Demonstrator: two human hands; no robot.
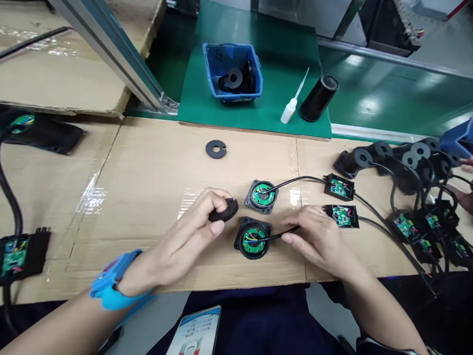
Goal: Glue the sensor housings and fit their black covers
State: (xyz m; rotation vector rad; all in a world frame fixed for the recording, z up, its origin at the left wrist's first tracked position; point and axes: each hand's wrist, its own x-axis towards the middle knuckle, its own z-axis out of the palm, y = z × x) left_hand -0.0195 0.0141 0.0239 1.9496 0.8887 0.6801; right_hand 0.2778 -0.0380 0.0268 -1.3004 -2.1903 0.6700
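Note:
Between the thumb and fingers of my left hand (188,236) is a black foam ring (224,211), held tilted above the cardboard. My right hand (318,239) pinches the black cable (276,236) that runs out of the nearer round housing (253,238). That housing has a green circuit board with coloured wires inside. A second round housing (261,196) lies just behind it, its cable leading to a small black box (339,187) with a circuit board. Another open box (343,216) sits beyond my right hand. A flat slotted black ring (216,149) lies farther back on the cardboard.
A blue bin (232,96) with black rings stands on the green mat (254,116), near a white dropper bottle (288,110) and a black cylinder (319,98). Several cabled housings (406,167) crowd the right, beside a co-worker's hand (464,199). A metal post (118,54) rises at left.

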